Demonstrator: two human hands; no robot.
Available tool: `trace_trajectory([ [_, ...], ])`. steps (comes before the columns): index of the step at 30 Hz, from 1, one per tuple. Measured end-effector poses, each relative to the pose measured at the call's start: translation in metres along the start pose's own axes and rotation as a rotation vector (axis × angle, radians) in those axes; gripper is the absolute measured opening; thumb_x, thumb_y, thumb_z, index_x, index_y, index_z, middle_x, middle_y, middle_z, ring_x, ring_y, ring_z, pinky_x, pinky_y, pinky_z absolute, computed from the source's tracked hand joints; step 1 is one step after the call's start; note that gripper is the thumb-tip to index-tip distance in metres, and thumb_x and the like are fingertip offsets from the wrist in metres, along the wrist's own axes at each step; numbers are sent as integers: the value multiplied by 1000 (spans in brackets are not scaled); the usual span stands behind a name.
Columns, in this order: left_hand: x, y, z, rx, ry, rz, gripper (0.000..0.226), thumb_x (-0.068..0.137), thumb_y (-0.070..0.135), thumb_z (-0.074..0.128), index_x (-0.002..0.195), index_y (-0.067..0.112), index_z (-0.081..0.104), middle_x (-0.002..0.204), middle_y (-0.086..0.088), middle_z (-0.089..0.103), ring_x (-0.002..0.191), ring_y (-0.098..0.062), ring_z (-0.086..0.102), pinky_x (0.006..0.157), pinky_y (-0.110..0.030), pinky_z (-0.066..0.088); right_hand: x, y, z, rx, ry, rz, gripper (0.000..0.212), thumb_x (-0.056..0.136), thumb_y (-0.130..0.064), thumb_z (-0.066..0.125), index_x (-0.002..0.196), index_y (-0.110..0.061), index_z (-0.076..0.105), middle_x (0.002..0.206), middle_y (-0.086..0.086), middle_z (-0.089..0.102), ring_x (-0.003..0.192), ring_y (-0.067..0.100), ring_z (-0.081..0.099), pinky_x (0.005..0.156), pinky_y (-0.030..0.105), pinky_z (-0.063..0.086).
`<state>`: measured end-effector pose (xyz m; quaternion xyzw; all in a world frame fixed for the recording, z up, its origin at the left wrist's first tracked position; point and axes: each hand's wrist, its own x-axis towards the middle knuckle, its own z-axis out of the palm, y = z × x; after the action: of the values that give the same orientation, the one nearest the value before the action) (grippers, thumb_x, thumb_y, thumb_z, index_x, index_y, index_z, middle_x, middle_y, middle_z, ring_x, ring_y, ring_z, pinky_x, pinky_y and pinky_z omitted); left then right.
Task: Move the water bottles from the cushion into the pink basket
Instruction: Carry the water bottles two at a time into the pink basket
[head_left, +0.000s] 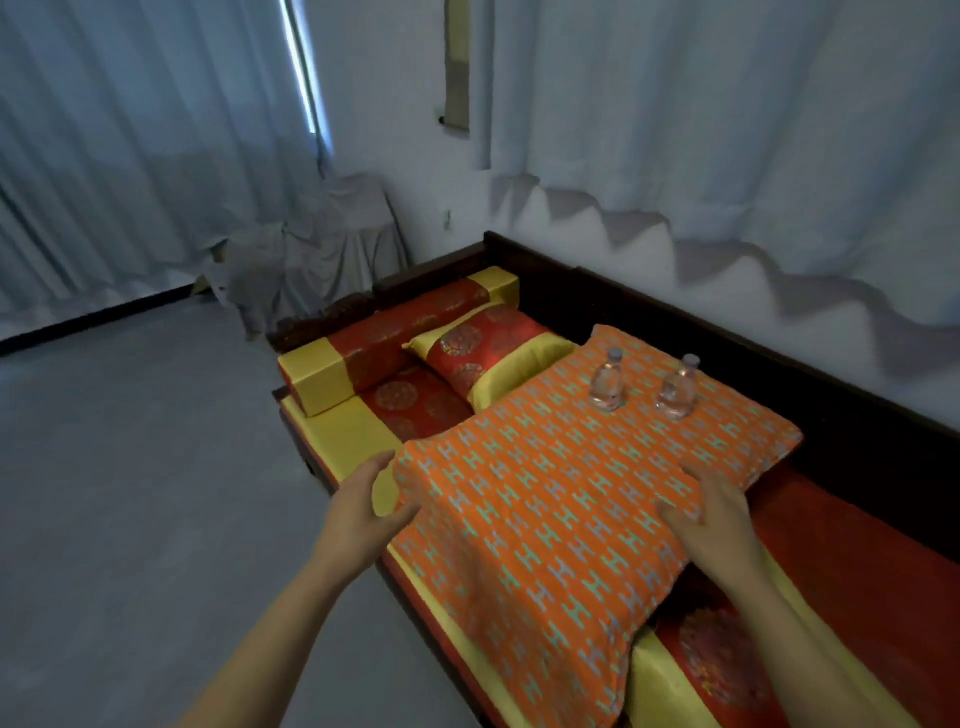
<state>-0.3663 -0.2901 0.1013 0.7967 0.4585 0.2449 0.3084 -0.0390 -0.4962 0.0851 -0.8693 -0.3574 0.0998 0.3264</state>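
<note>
Setting: a low dark wooden bench (675, 322) with red and gold upholstery, grey floor (130, 493) at 9 o'clock, pale curtains (130, 156) behind.
Cushion: a large orange cushion (561, 499) patterned with small teal and grey marks lies across the bench seat, filling the centre.
Water bottles: two small clear bottles stand upright on the far end of the cushion, at about 1 o'clock; the left bottle (607, 383) and the right bottle (678, 388) are near each other but apart.
Left hand: the left hand (366, 504) is loose and spread at the cushion's near left corner, about 8 o'clock, holding nothing.
Right hand: the right hand (711, 514) lies flat, fingers spread, on the cushion's right edge at about 4 o'clock, gripping nothing.
Other pillows: a red and gold pillow (485, 353) and a bolster (384, 343) at 12 o'clock.
</note>
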Motion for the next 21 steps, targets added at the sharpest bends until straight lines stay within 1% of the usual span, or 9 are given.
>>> trace_trajectory([
  [3,73,-14,0,-2,-107,95,65,78,26,77,135,12,48,132,-3,56,117,-18,54,93,-29,42,19,-9,19,-25,54,120,69,73,-21,80,133,-8,49,136,17,51,127,36,42,103,40,32],
  [5,119,-15,9,-9,-172,142,61,78,25,77,131,13,51,127,-2,59,107,-12,55,86,-25,41,35,-13,29,-44,82,174,72,69,-21,83,131,-8,51,134,18,51,125,37,43,102,40,33],
  [7,158,-10,26,-51,-240,152,60,76,26,78,130,13,53,122,1,60,103,-8,54,83,-20,38,46,-15,37,-60,84,241,73,68,-23,84,132,-10,51,134,18,50,125,37,42,100,40,35],
  [8,175,-6,37,-75,-270,161,61,75,25,80,129,12,53,120,1,60,103,-9,55,83,-18,38,51,-14,41,-59,91,269,74,68,-23,84,132,-11,51,134,17,50,124,36,42,98,39,36],
  [10,208,3,63,-123,-340,177,64,72,24,82,128,10,54,118,0,61,105,-11,57,86,-20,41,66,-9,45,-26,124,324,74,67,-22,84,132,-11,51,133,17,49,123,35,42,95,37,36],
  [13,260,18,110,-199,-449,179,71,69,26,84,130,11,52,120,-1,61,107,-11,56,89,-24,43,103,4,50,-28,156,377,77,69,-25,84,135,-12,48,136,16,47,126,35,40,101,42,36],
  [17,312,45,181,-242,-545,201,83,68,26,85,139,11,44,128,6,49,115,-5,45,88,-16,35,171,34,55,8,187,425,89,68,-31,85,142,-11,40,145,13,41,133,32,35,107,40,31],
  [19,336,56,215,-289,-583,157,87,67,24,86,140,10,41,132,0,50,119,-8,46,93,-20,36,207,52,59,41,209,464,94,66,-34,85,144,-13,36,148,11,38,135,30,35,111,43,30],
  [21,358,63,243,-290,-621,162,91,66,27,87,141,11,39,136,-4,49,123,-14,47,99,-26,39,238,63,67,100,252,508,97,64,-35,87,144,-14,36,148,12,38,136,30,35,111,46,31],
])
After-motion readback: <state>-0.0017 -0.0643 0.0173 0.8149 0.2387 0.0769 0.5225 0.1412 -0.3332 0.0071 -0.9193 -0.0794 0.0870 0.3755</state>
